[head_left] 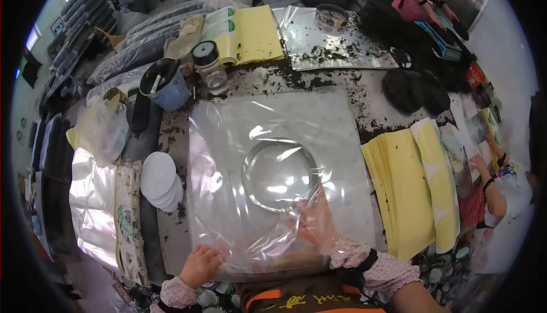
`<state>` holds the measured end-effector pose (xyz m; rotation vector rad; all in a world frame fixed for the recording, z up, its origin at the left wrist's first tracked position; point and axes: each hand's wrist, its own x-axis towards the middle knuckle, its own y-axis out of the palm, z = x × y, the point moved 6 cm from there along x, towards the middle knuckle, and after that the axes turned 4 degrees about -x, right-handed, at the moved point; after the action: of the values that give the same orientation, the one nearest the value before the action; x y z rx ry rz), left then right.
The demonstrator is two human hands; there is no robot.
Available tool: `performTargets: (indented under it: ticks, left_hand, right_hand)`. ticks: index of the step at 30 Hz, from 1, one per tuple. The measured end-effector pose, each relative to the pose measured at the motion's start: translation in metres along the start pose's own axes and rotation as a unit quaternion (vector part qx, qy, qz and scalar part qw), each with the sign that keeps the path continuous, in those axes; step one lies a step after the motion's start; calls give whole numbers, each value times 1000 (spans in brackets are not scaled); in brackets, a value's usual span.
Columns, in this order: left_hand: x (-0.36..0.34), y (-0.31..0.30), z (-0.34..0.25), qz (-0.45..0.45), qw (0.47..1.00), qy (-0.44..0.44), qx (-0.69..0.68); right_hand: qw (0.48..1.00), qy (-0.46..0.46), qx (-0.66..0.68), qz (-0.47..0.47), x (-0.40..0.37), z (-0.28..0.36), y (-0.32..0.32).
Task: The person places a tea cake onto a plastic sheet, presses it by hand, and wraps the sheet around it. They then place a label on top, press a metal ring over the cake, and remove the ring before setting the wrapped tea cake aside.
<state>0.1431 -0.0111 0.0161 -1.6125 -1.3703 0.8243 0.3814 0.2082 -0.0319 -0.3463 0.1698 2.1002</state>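
A large clear plastic sheet or bag [228,119] lies flat in front of me. A round metal ring [246,168] sits near its middle, seen through the plastic. My right hand [320,222] is under the clear film, its fingers stretched toward the ring's lower right edge. At the lower left corner of the plastic, my left hand [202,264] has its fingers curled on the film's edge; they look closed on it. White round discs [159,175] are stacked left of the plastic. Yellow sheets [399,187] lie to its right.
Behind the plastic are a blue cup [171,93], a lidded jar [213,74], a yellow sheet [256,34] and a silver sheet [319,48] with dark flakes. A dark heap [413,91] sits at the back right. Other people [504,190] work at the right.
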Motion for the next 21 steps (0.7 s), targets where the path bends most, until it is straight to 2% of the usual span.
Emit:
performTargets:
  ticks: [1, 2, 3, 4, 5, 6, 7, 9, 10, 11, 12, 13, 14, 15, 16, 17, 18, 19, 21]
  left_hand:
    - [4, 2, 6, 35, 999, -16, -27]
    - [9, -3, 11, 70, 996, -29, -54]
    - [17, -9, 14, 104, 991, -39, -80]
    - [33, -41, 12, 108, 981, -126, -99]
    - [35, -60, 36, 63, 966, -189, -163]
    - [39, -75, 66, -102, 980, -131, -107]
    - [45, -91, 91, -170, 970, -165, -48]
    - [56, -102, 130, -302, 917, -195, 176]
    - [55, -95, 145, -304, 914, -191, 188]
    - [48, -85, 158, -308, 911, -186, 202]
    - [44, -78, 167, -310, 908, -179, 217]
    - [41, -75, 173, -308, 912, -202, 181]
    - [35, -75, 177, -307, 913, -228, 145]
    - [33, -78, 179, -309, 910, -255, 110]
    - [36, -83, 174, -318, 896, -304, 54]
    - [40, -85, 173, -312, 895, -314, 55]
    - [41, -87, 172, -305, 893, -327, 57]
    - [41, -89, 171, -299, 890, -339, 61]
    - [43, -91, 163, -299, 896, -320, 71]
  right_hand:
    - [999, 7, 36, -13, 5, -8, -5]
    - [997, -67, -40, 2, -10, -29, -11]
    - [974, -149, -170, 29, -32, -34, -18]
    - [927, -237, -288, 36, -56, -40, -25]
    - [832, -317, -451, 56, -89, -32, -34]
    - [812, -356, -438, 149, -120, -27, -42]
    - [785, -387, -419, 244, -146, -19, -52]
    - [811, -322, -454, 181, -145, 10, -94]
    - [822, -291, -466, 148, -133, 27, -110]
    - [799, -295, -521, 60, -91, 75, -135]
    - [818, -207, -537, -3, -51, 98, -175]
    - [822, -256, -475, -183, -11, 103, -225]
    - [791, -253, -499, -249, 30, 117, -276]
    - [828, -218, -415, -307, 77, 120, -332]
    - [817, -149, -423, -361, 118, 121, -387]
    - [730, -175, -509, -420, 171, 99, -459]
    - [725, -101, -503, -460, 210, 94, -509]
    - [716, -27, -491, -495, 238, 94, -533]
    - [682, 68, -580, -441, 268, 93, -498]
